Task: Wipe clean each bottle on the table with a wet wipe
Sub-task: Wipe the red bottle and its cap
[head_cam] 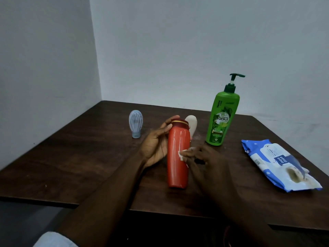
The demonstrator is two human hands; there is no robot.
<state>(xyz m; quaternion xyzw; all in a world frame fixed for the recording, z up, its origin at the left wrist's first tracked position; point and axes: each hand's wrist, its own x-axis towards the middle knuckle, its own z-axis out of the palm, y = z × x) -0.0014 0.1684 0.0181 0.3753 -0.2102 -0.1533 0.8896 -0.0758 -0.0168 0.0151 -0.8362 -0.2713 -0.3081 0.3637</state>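
Note:
A tall red bottle (177, 155) with a dark red cap stands on the dark wooden table (89, 157) at the centre. My left hand (156, 141) grips its upper part from the left, fingers curled near the cap. My right hand (204, 159) pinches a small white wet wipe (185, 153) and presses it on the bottle's right side. A green pump bottle (221, 120) stands upright behind to the right. A pale cream bottle (192, 125) is partly hidden behind the red one. A small translucent blue bottle (136, 123) stands cap-down at the left.
A blue and white wet wipe pack (279, 164) lies flat at the table's right side. The table sits in a corner, with grey walls (160, 50) behind it and to the left. The near table edge runs along the bottom of the view.

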